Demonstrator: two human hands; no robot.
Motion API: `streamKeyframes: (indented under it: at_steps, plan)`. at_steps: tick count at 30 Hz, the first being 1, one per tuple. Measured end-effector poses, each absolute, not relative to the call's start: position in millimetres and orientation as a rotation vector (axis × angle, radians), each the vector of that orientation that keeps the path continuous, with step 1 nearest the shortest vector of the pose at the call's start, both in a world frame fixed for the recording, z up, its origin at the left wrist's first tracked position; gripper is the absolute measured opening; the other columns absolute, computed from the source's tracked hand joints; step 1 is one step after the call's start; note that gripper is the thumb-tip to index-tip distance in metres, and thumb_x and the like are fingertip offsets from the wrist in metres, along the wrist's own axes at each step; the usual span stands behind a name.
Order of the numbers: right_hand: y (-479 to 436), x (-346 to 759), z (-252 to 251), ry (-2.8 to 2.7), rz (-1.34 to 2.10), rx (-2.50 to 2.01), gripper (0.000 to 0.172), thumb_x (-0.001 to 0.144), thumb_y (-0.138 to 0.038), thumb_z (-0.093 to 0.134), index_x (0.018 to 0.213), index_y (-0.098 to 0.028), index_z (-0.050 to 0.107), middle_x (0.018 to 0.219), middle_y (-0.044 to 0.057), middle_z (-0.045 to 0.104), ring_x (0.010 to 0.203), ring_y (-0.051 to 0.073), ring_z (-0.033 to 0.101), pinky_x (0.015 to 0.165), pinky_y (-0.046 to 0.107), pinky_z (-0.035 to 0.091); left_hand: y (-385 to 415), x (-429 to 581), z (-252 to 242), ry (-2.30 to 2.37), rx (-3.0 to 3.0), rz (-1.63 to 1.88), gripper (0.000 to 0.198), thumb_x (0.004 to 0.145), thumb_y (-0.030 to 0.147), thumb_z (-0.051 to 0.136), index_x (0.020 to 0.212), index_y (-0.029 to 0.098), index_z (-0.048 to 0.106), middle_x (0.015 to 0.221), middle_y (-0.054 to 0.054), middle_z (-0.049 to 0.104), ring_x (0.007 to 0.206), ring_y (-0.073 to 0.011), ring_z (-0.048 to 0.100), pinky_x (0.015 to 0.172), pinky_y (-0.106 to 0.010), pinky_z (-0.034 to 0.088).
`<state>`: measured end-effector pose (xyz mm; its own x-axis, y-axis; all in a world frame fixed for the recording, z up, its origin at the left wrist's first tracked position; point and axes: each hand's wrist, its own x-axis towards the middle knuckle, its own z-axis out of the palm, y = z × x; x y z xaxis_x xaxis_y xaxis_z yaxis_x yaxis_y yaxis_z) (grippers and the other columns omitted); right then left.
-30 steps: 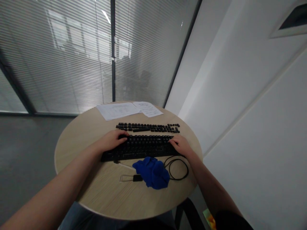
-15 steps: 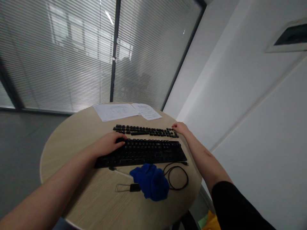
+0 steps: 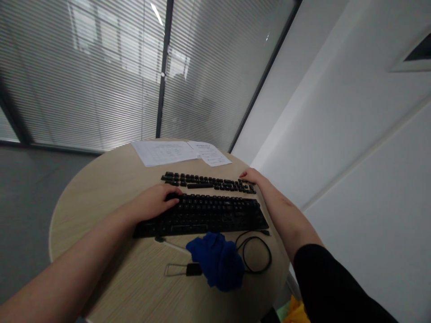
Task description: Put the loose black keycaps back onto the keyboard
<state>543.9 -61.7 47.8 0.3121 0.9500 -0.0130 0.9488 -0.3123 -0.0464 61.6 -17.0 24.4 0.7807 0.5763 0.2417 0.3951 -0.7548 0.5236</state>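
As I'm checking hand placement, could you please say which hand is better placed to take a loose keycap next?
Probably the right hand: its fingers are at the right end of the loose keycaps, while the left hand is on the keyboard.

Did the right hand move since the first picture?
Yes. Going by the keyboard, the right hand has gone forward off it, to the right end of the loose keycaps.

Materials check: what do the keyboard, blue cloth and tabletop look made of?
Keyboard: black plastic, probably, given its blocky keys. Blue cloth: soft, matte fabric, judging by its crumpled folds; fibre unclear. Tabletop: pale wood or wood-look laminate, showing fine grain.
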Motion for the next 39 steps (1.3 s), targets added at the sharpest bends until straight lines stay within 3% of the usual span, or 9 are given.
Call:
streamKeyframes:
  at_steps: [7, 17, 24, 27, 32, 35, 39]
  plan:
    - [-55.6, 538.7, 40.8, -1.815, 0.046, -2.496, 0.017, 0.083, -0.023, 0.074, 0.096, -0.023, 0.084, 0.088, 0.001, 0.081, 0.084, 0.017, 0.073, 0.081, 0.021, 0.052, -20.2, 62.2, 28.1, 0.730, 2.524, 0.519, 0.035, 0.083, 0.039, 0.055, 0.108, 0.026, 0.075, 0.114, -0.007, 0.075, 0.110, -0.0296, 0.068, 0.100, -0.043, 0.050]
    - [-56.4, 532.3, 41.2, -1.733, 0.009, -2.408, 0.021, 0.088, -0.022, 0.070, 0.106, -0.021, 0.081, 0.111, 0.006, 0.079, 0.100, 0.020, 0.073, 0.092, 0.027, 0.053, -18.4, 62.2, 26.0, 0.726, 2.526, 0.515, 0.036, 0.084, 0.041, 0.054, 0.110, 0.026, 0.074, 0.115, -0.007, 0.075, 0.109, -0.0293, 0.068, 0.099, -0.043, 0.050]
    - [-58.8, 519.3, 36.9, -1.689, 0.065, -2.367, 0.020, 0.079, -0.016, 0.076, 0.098, -0.019, 0.081, 0.095, 0.004, 0.081, 0.086, 0.018, 0.074, 0.082, 0.025, 0.055, -18.7, 62.2, 26.2, 0.727, 2.527, 0.506, 0.036, 0.084, 0.041, 0.055, 0.111, 0.026, 0.074, 0.114, -0.006, 0.075, 0.109, -0.0287, 0.068, 0.099, -0.042, 0.049]
    - [-62.9, 510.5, 42.9, -1.653, 0.025, -2.309, 0.022, 0.081, -0.018, 0.074, 0.102, -0.018, 0.081, 0.096, 0.005, 0.081, 0.087, 0.018, 0.073, 0.081, 0.026, 0.055, -18.7, 61.7, 26.6, 0.724, 2.549, 0.493, 0.036, 0.084, 0.041, 0.055, 0.111, 0.026, 0.073, 0.115, -0.006, 0.075, 0.109, -0.0281, 0.067, 0.100, -0.041, 0.049]
    - [-111.2, 492.6, 51.8, -1.645, -0.034, -2.127, 0.030, 0.087, -0.032, 0.069, 0.112, -0.017, 0.078, 0.099, 0.008, 0.080, 0.088, 0.020, 0.071, 0.081, 0.029, 0.054, -17.1, 62.5, 25.6, 0.707, 2.551, 0.497, 0.036, 0.084, 0.041, 0.054, 0.111, 0.027, 0.074, 0.115, -0.006, 0.075, 0.110, -0.0288, 0.068, 0.100, -0.041, 0.049]
    - [-166.2, 478.4, 40.3, -1.685, 0.057, -1.887, 0.031, 0.083, -0.041, 0.073, 0.104, -0.020, 0.080, 0.090, 0.006, 0.079, 0.075, 0.020, 0.069, 0.071, 0.032, 0.054, -15.5, 63.8, 24.8, 0.708, 2.550, 0.492, 0.037, 0.084, 0.041, 0.055, 0.111, 0.026, 0.074, 0.116, -0.006, 0.075, 0.110, -0.0288, 0.067, 0.101, -0.042, 0.049]
    - [-225.3, 460.5, 15.7, -1.582, 0.064, -1.822, 0.026, 0.082, -0.044, 0.073, 0.095, -0.022, 0.081, 0.096, 0.007, 0.079, 0.079, 0.021, 0.069, 0.074, 0.035, 0.055, -15.0, 64.5, 25.8, 0.727, 2.561, 0.480, 0.037, 0.085, 0.041, 0.053, 0.112, 0.027, 0.074, 0.115, -0.005, 0.075, 0.110, -0.0281, 0.067, 0.102, -0.041, 0.048]
